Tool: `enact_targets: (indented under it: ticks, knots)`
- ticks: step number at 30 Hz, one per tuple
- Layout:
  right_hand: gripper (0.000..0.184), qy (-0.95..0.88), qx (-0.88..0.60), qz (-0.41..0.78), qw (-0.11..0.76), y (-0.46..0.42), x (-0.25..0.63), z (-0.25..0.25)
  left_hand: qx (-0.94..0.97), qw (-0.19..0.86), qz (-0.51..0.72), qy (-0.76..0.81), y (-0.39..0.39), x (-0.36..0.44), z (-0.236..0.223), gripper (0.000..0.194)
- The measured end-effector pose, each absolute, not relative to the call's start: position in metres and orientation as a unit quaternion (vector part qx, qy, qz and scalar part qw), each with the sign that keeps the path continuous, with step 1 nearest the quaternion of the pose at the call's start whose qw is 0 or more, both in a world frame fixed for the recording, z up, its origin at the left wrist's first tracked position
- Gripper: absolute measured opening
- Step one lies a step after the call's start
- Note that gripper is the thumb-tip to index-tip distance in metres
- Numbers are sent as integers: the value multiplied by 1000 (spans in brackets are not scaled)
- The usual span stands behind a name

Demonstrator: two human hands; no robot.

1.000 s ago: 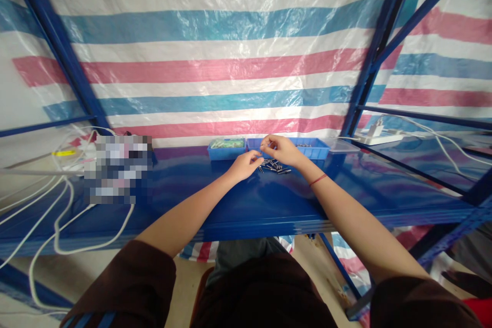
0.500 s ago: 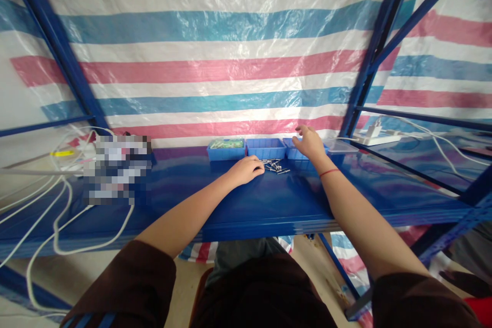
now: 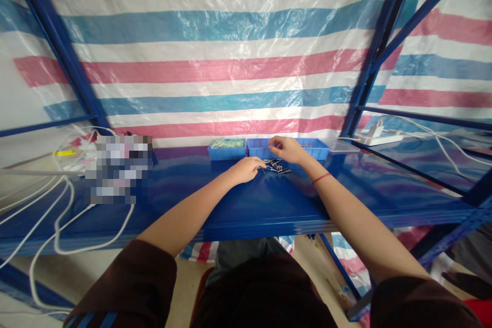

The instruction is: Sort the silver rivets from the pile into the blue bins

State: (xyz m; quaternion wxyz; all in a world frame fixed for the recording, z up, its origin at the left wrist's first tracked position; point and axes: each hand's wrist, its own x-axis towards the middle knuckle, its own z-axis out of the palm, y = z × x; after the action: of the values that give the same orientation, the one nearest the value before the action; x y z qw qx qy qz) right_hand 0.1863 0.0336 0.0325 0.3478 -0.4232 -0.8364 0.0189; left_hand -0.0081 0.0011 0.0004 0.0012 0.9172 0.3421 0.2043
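Observation:
A loose pile of small silver rivets, thin-stemmed with thicker ends, lies on the blue tabletop. At the pile's left edge rests my left hand, its fingers closed on what looks like a rivet; the fingertips are small and partly hidden. My right hand hovers behind the pile, in front of the middle blue bin. Its thumb and curved fingers are apart, with nothing visible between them. The right blue bin holds a few small metal pieces, partly covered by my right hand and wrist.
A left blue bin contains green-and-white small items. A clear plastic lid lies right of the bins. White cables and a pixelated object occupy the left side. A power strip sits at right, beyond a blue post.
My right hand has moved left from over the right bin to the middle bin, uncovering part of the right bin. My left hand stays at the pile, its fingers shifted slightly; some rivets have shifted.

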Motion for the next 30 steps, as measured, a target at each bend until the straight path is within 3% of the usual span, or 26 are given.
enact_targets:
  ticks: [11, 17, 21, 30]
  knots:
    - [15, -879, -390, 115, 249, 24, 177, 29, 891, -16, 239, 385, 4, -10, 0, 25]
    - [14, -892, -373, 126, 221, 19, 170, 28, 884, -6, 290, 367, 3, -9, 1, 25]
    - [14, -887, -365, 122, 255, 24, 170, 26, 865, 4, 331, 377, 6, -8, 0, 23]
    - [24, -789, -329, 262, 448, 29, 164, 26, 781, 154, 436, 419, 12, -9, -2, 15]
